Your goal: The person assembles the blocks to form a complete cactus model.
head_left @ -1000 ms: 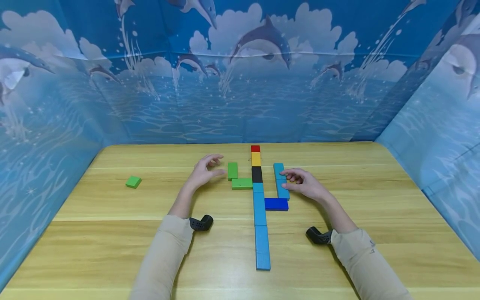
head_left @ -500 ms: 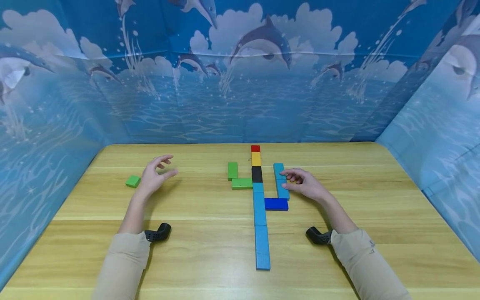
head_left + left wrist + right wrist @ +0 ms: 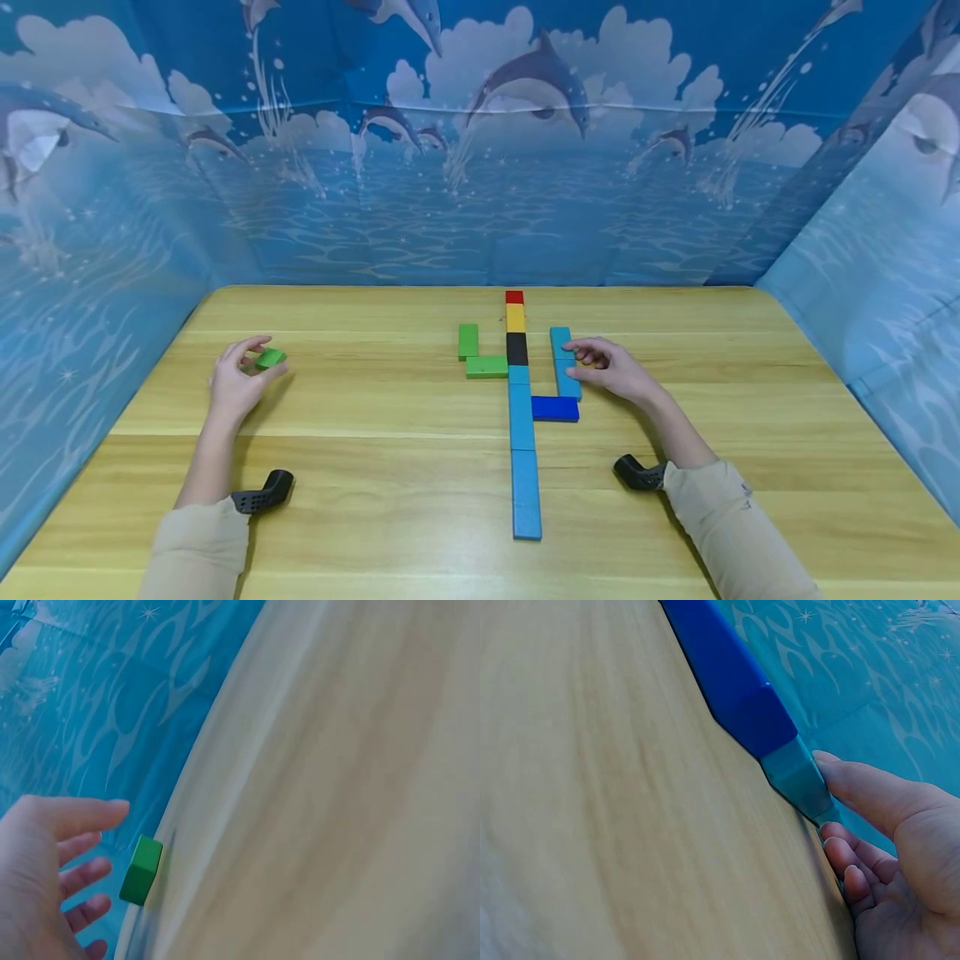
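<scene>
At the far left of the table, my left hand [image 3: 236, 379] is spread around a small green block [image 3: 271, 358]. In the left wrist view the green block [image 3: 142, 870] lies just beyond my parted thumb and fingers, with a gap to them. My right hand [image 3: 611, 369] rests with loosely bent fingers over the right edge of two light-blue blocks [image 3: 561, 340] laid end to end. The right wrist view has the thumb [image 3: 855, 784] right at a light-blue block [image 3: 799, 778], behind the dark-blue block [image 3: 735, 682].
Mid-table, a straight column runs from a red block [image 3: 514, 297] through yellow [image 3: 515, 317] and black [image 3: 517, 348] blocks to light-blue blocks [image 3: 527, 493]. Two green blocks [image 3: 487, 367] form an L on its left. A dark-blue block [image 3: 555, 408] joins it on the right.
My left hand has travelled left from beside the green L to the lone green block. My right hand stays in place. The head view has shifted slightly.
</scene>
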A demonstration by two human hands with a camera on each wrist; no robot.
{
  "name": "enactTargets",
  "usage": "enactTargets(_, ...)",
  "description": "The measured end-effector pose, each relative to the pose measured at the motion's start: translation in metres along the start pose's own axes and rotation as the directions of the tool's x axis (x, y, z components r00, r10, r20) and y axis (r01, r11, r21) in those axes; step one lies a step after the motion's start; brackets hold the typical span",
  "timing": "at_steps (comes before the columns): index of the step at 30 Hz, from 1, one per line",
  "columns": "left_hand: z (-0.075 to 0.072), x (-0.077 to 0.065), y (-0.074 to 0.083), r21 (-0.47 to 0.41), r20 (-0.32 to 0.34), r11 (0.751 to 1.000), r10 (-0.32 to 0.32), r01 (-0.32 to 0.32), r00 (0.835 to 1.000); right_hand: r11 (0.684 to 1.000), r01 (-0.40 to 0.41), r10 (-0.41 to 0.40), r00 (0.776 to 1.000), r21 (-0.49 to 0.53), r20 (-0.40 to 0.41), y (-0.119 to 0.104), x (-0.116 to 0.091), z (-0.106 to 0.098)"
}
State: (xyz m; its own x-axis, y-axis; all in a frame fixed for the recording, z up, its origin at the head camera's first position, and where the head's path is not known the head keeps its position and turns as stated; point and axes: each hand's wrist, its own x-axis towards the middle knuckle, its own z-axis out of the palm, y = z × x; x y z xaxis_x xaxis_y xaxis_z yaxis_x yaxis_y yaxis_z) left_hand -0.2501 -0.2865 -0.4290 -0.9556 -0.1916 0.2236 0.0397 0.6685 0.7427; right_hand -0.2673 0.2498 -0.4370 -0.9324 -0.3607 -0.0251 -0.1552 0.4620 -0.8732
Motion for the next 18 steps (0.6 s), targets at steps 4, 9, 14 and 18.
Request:
enactTargets(4, -0.003, -0.005, -0.005, 0.043, -0.027, 0.998, -0.051, 0.053, 0.998, 1.0, -0.004, 0.004, 1.0, 0.007, -0.002, 0.001, 0.001, 0.0)
enactTargets(9, -0.001, -0.008, -0.012, 0.074, -0.07, 0.992, -0.098, 0.104, 0.993, 1.0, -0.008, 0.008, 1.0, 0.006, -0.003, 0.003, 0.001, 0.0)
enactTargets(14, 0.003, -0.008, -0.015, 0.094, -0.112, 0.988, -0.109, 0.12, 0.988, 1.0, -0.014, 0.014, 1.0, 0.006, -0.004, 0.001, 0.0, 0.0)
enactTargets(18, 0.006, -0.008, -0.017, 0.101, -0.142, 0.986, -0.115, 0.13, 0.983, 1.0, -0.011, 0.011, 1.0, 0.004, -0.004, 0.0, 0.0, 0.0)
